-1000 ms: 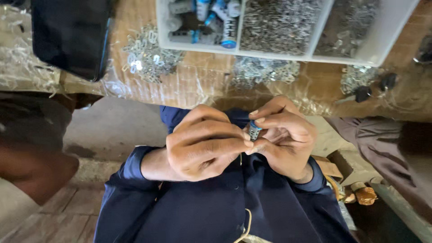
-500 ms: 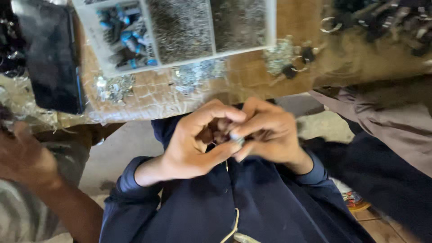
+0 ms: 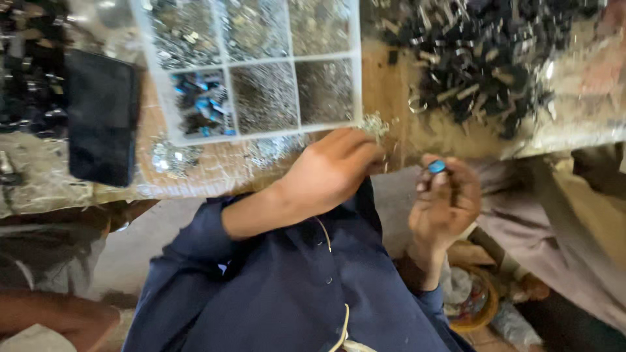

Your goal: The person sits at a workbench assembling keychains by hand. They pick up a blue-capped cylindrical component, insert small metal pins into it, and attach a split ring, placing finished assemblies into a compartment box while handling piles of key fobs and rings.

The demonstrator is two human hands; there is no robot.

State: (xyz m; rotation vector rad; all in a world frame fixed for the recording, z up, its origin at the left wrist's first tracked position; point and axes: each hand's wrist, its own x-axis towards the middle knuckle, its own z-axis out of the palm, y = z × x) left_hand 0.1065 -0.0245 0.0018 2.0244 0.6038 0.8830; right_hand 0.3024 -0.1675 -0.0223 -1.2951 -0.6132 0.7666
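- Right hand (image 3: 447, 202) raised in front of the person's chest, fingers curled in, a small blue-capped part (image 3: 437, 167) pinched at the fingertips. The grip is closed on it; only the blue end shows.
- The part is too small and blurred to read its long axis. Its blue end sits at the top of the pinch, facing up toward the table edge.
- Left hand (image 3: 332, 171) reaches forward to the near edge of the table, knuckles up, fingers bent under. Whether anything is gripped inside cannot be told. Its fingertips are just beside a small loose heap of silvery metal bits (image 3: 375, 124) at the tray's near right corner.
- The two hands are apart, the left ahead and higher in the view, the right nearer the body.
- White plastic compartment tray (image 3: 357, 65) lies on the table beyond the left hand. Most cells hold fine grey metal pieces; the near left cell holds blue and dark parts (image 3: 199, 104).
- Worn brown wooden table (image 3: 385, 85), partly under crinkled clear plastic sheet, with more silvery scraps near the tray's front edge.
- Large pile of dark metal clips and rings (image 3: 489, 58) to the right of the tray.
- Flat black rectangular object (image 3: 101, 124) lies left of the tray.
- The person wears a dark blue buttoned shirt (image 3: 293, 287). Another person's bare arm (image 3: 59, 319) shows at lower left. Grey floor below the table.
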